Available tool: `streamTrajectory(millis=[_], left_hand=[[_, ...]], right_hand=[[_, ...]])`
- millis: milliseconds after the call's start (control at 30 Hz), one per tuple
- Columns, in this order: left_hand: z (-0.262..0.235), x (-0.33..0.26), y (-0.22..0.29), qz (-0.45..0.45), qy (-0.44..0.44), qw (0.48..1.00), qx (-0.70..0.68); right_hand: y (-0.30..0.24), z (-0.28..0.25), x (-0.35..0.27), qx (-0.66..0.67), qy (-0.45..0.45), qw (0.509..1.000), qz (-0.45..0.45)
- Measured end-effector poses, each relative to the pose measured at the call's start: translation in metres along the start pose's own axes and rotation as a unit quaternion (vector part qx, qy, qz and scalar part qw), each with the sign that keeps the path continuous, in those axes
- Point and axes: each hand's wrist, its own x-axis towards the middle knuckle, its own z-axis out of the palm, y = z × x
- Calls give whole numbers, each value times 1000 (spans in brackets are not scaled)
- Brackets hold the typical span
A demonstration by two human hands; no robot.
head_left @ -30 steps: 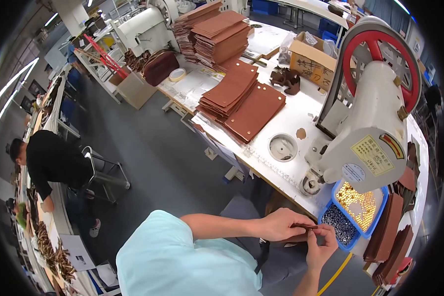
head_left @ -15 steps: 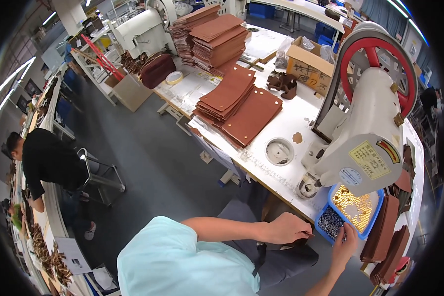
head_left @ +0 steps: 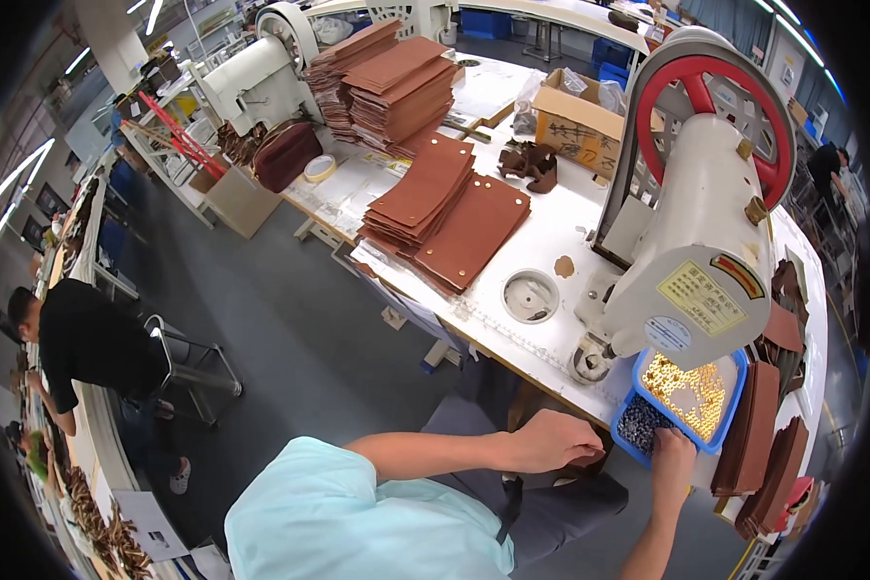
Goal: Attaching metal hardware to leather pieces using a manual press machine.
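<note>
My left hand point(head_left: 556, 442) is closed over a brown leather piece point(head_left: 578, 462) held low in front of my lap, just below the table edge. My right hand point(head_left: 674, 456) reaches into the near compartment of a blue tray point(head_left: 733, 432), its fingers down among small dark metal parts point(head_left: 638, 421). The tray's far compartment holds gold-coloured rivets point(head_left: 688, 389). Right above the tray stands a white press machine point(head_left: 698, 261) with a red handwheel point(head_left: 706, 106).
Stacks of brown leather sheets point(head_left: 449, 208) lie on the white table point(head_left: 551, 242), with a round metal dish point(head_left: 530, 296) and a cardboard box point(head_left: 578, 126). More leather pieces point(head_left: 759, 435) stand right of the tray. A person in black point(head_left: 87, 343) sits at the left bench.
My right hand left the leather piece near my left hand and moved up and right into the blue tray's dark-parts compartment. The left hand kept the leather piece.
</note>
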Motion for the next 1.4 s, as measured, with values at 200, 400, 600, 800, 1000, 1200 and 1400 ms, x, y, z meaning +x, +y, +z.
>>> streamTrajectory(millis=[200, 400, 600, 800, 1000, 1200, 1400], left_hand=[[-2, -5, 4, 32, 11, 999, 37], [-21, 0, 8, 216, 78, 964, 133], [-38, 1, 19, 327, 41, 934, 139], [-36, -5, 25, 374, 27, 919, 124], [-31, -4, 30, 396, 39, 910, 117], [-28, -9, 24, 395, 24, 910, 124], [-26, -7, 24, 398, 31, 908, 128]], right_hand=[[-2, -7, -16, -2, 68, 997, -25], [-17, -16, -18, 202, 141, 963, 105], [-64, -53, -29, 587, -48, 787, 182], [-86, -53, -43, 697, -184, 687, 92], [-86, -47, -43, 722, -252, 639, 82], [-88, -42, -44, 724, -313, 598, 146], [-84, -44, -38, 734, -350, 559, 165]])
